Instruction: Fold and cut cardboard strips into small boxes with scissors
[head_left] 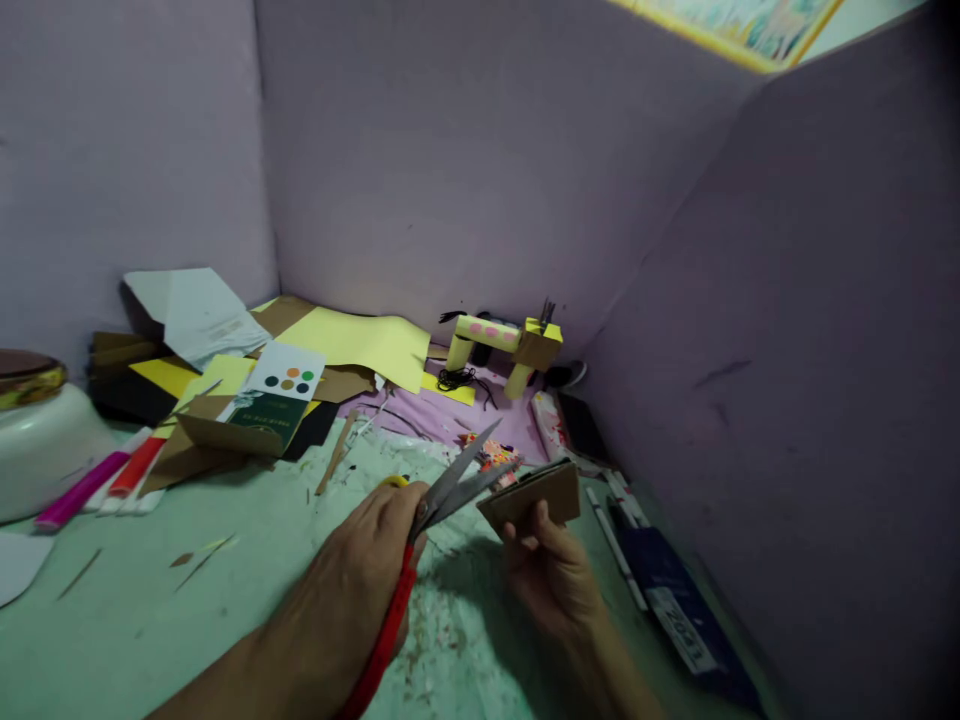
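Note:
In my left hand [360, 570] is a pair of scissors [450, 490] with red handles; its blades stand apart and point up and to the right. My right hand [551, 570] pinches a small piece of brown cardboard [540, 497], thumb on its near face. The blade tips come close to the cardboard's upper left edge; whether they touch it I cannot tell. Behind the hands a toy animal made of yellow paper rolls [487, 332] with a boxy brown and yellow head [538, 345] stands near the wall.
Yellow paper [367, 345], a white sheet [202, 315] and cardboard scraps pile up at the back left. Red and pink markers [139, 465] lie at left beside a white rounded container [45, 450]. A dark blue pouch [675, 600] lies along the right wall. Black string [457, 378] is by the toy.

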